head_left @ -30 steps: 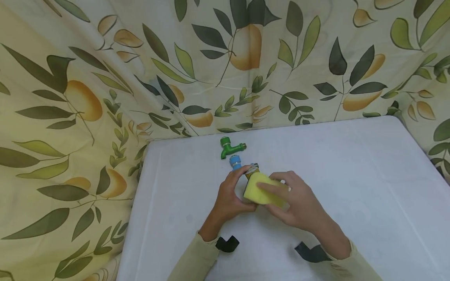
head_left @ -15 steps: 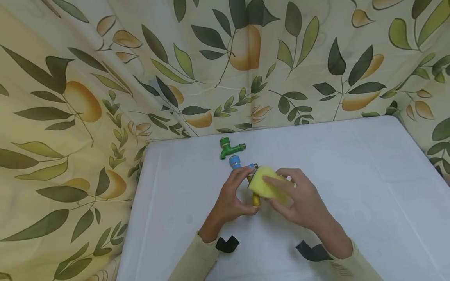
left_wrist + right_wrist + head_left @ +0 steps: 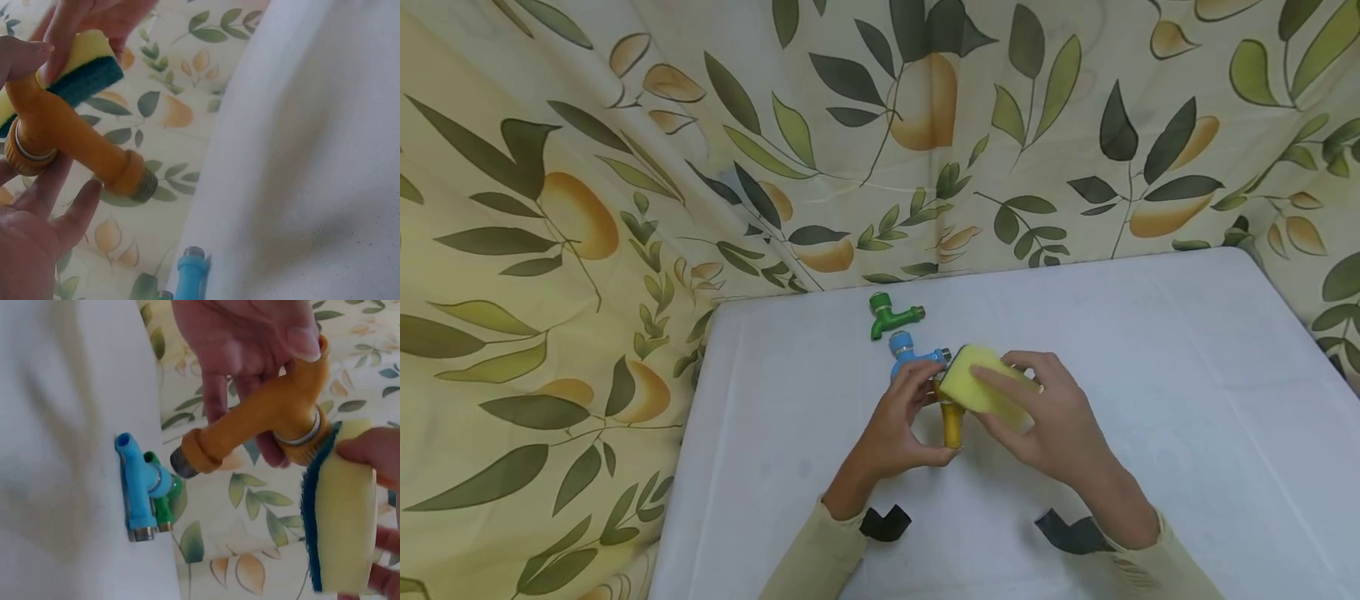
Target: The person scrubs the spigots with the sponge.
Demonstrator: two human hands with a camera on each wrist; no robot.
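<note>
An orange-yellow tap (image 3: 262, 415) with a threaded metal end is held in my left hand (image 3: 898, 421), thumb at its spout and fingers around the knob end. My right hand (image 3: 1052, 412) grips a yellow sponge (image 3: 988, 383) with a dark green scouring side. In the right wrist view the scouring side meets the tap's ribbed knob. From the head view, the sponge and fingers hide much of the tap. The left wrist view shows the tap's body and thread (image 3: 147, 186) in front of the sponge.
On the white table (image 3: 1150, 375), a blue tap (image 3: 904, 348) lies just beyond my left hand. A green tap (image 3: 891, 317) lies behind it, near the back edge. A leaf-patterned curtain (image 3: 820, 125) hangs behind and to the left of the table.
My right hand has moved the sponge a little up and right along the tap. More of the yellow tap shows now, and more of the blue tap is uncovered.
</note>
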